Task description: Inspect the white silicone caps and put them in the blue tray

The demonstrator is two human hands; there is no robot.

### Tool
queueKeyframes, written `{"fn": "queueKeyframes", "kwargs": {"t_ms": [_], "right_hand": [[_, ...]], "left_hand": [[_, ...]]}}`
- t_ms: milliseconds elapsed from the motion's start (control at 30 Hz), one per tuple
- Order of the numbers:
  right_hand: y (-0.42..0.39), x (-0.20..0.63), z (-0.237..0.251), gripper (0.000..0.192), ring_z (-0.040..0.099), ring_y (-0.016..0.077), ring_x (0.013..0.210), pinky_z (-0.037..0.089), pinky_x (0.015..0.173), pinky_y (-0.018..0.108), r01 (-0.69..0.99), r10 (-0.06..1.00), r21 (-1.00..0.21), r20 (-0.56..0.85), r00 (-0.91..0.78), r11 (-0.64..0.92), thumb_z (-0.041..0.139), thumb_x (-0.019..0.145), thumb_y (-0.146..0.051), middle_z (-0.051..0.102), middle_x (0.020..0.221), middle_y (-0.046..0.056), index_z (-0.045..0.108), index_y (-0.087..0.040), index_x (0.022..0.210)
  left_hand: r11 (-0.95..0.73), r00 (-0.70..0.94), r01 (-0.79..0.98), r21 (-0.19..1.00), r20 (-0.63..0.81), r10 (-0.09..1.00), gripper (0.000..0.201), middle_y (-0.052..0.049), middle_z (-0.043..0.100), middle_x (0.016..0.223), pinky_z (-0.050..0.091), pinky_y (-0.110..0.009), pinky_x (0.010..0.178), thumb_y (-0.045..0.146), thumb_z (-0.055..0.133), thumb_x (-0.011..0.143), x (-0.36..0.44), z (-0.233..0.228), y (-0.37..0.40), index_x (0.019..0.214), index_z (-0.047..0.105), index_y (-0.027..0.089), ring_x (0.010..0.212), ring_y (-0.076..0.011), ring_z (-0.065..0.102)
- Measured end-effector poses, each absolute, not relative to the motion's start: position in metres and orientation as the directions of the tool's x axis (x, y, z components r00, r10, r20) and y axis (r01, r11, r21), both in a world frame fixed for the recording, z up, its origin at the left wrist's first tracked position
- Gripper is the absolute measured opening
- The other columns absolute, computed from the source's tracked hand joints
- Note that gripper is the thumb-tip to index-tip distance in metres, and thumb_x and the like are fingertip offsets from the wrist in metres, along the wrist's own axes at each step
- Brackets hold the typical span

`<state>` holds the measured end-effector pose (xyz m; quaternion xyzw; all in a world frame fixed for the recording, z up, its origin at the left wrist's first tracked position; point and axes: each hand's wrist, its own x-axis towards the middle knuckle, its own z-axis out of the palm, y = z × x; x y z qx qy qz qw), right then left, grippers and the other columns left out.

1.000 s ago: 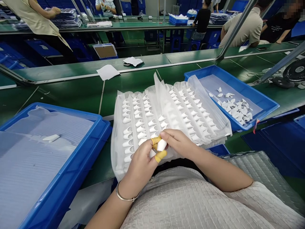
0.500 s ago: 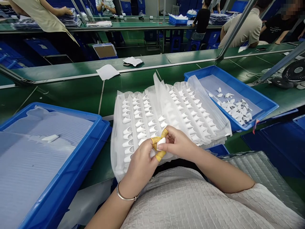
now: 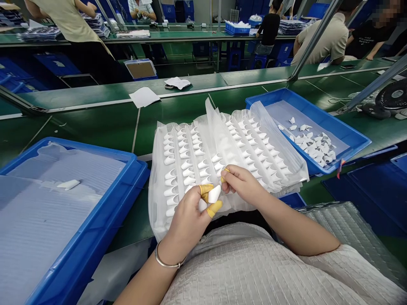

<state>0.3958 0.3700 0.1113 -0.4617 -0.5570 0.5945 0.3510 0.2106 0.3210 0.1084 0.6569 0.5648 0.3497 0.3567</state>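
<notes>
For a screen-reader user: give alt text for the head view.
Left hand, in yellow finger cots, pinches a small white part; right hand touches it, over a plastic sheet lined with rows of such parts. Blue trays flank it on a green bench.

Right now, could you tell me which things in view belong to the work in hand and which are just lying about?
In hand:
left hand pinching a small white part
right hand beside it
clear tray of white parts
right blue bin of loose parts

Lying about:
white paper sheet
fan
left blue bin
</notes>
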Motion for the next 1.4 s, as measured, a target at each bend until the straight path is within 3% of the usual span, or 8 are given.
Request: {"fn": "queueKeyframes", "kwargs": {"t_ms": [267,400,700,833,967,1167,1267,1400], "right_hand": [[0.372,0.403,0.118,0.032,0.054,0.0153,0.078,0.043,0.071,0.028,0.119,0.813,-0.993,-0.065,-0.579,0.005,0.066,0.087,-0.049,0.057,0.082,0.000,0.063,-0.017,0.085],[0.373,0.405,0.118,0.027,0.056,0.0164,0.083,0.046,0.076,0.030,0.042,0.823,-0.999,-0.013,-0.568,0.014,0.072,0.084,-0.044,0.058,0.088,0.002,0.066,-0.018,0.090],[0.371,0.414,0.115,0.028,0.058,0.0179,0.091,0.050,0.080,0.032,0.083,0.814,-0.977,0.115,-0.570,0.197,0.069,0.089,-0.035,0.062,0.102,0.005,0.068,-0.024,0.115],[0.371,0.414,0.111,0.030,0.058,0.0180,0.094,0.049,0.080,0.032,0.072,0.807,-0.974,0.135,-0.575,0.214,0.067,0.089,-0.034,0.062,0.105,0.005,0.066,-0.024,0.117],[0.367,0.410,0.111,0.041,0.058,0.0202,0.099,0.047,0.082,0.033,0.106,0.843,-0.982,0.079,-0.532,0.158,0.071,0.086,-0.039,0.061,0.111,0.006,0.059,-0.023,0.122],[0.357,0.393,0.121,0.034,0.050,0.0150,0.070,0.036,0.061,0.028,0.374,0.894,-0.903,0.026,-0.447,0.213,0.061,0.091,-0.049,0.053,0.075,-0.001,0.055,-0.019,0.078],[0.359,0.391,0.121,0.044,0.047,0.0137,0.063,0.036,0.060,0.028,0.264,0.893,-0.960,-0.036,-0.449,0.094,0.042,0.101,-0.049,0.049,0.065,-0.002,0.051,-0.019,0.070],[0.368,0.396,0.112,0.048,0.053,0.0138,0.062,0.039,0.059,0.027,0.113,0.888,-0.987,-0.149,-0.434,-0.110,0.040,0.100,-0.055,0.057,0.066,0.000,0.061,-0.016,0.081]], "left_hand": [[-0.134,0.155,0.494,0.859,0.065,0.986,0.024,-0.003,0.066,0.094,0.048,-0.034,0.079,0.033,0.069,0.083,0.209,0.104,0.322,0.104,0.062,0.023,0.087,-0.0208,0.062],[-0.076,0.111,0.353,0.933,0.039,0.993,0.036,-0.003,0.065,0.098,0.048,-0.033,0.082,0.031,0.072,0.082,0.208,0.098,0.323,0.114,0.059,0.023,0.090,-0.0196,0.061],[0.044,0.156,0.081,0.996,-0.056,0.986,0.027,-0.002,0.065,0.089,0.047,-0.029,0.074,0.036,0.070,0.084,0.207,0.104,0.326,0.103,0.059,0.020,0.081,-0.0163,0.059],[0.006,0.139,0.183,0.983,-0.032,0.990,0.025,-0.003,0.067,0.092,0.047,-0.030,0.076,0.039,0.068,0.086,0.207,0.105,0.327,0.101,0.062,0.020,0.082,-0.0178,0.061],[-0.079,0.072,0.404,0.911,0.054,0.996,0.024,-0.003,0.069,0.089,0.046,-0.032,0.073,0.041,0.069,0.084,0.207,0.106,0.324,0.097,0.064,0.022,0.082,-0.0204,0.063],[-0.222,0.126,0.618,0.754,0.184,0.975,0.020,-0.001,0.063,0.073,0.043,-0.030,0.059,0.041,0.062,0.088,0.210,0.108,0.320,0.085,0.061,0.021,0.064,-0.0190,0.059],[-0.264,0.165,0.607,0.750,0.206,0.965,0.020,-0.001,0.066,0.075,0.044,-0.029,0.059,0.041,0.061,0.090,0.210,0.109,0.319,0.085,0.060,0.021,0.065,-0.0182,0.061],[-0.284,0.162,0.573,0.769,0.233,0.959,0.020,-0.002,0.069,0.082,0.048,-0.029,0.062,0.041,0.062,0.090,0.208,0.107,0.319,0.089,0.061,0.021,0.071,-0.0182,0.064]]}}
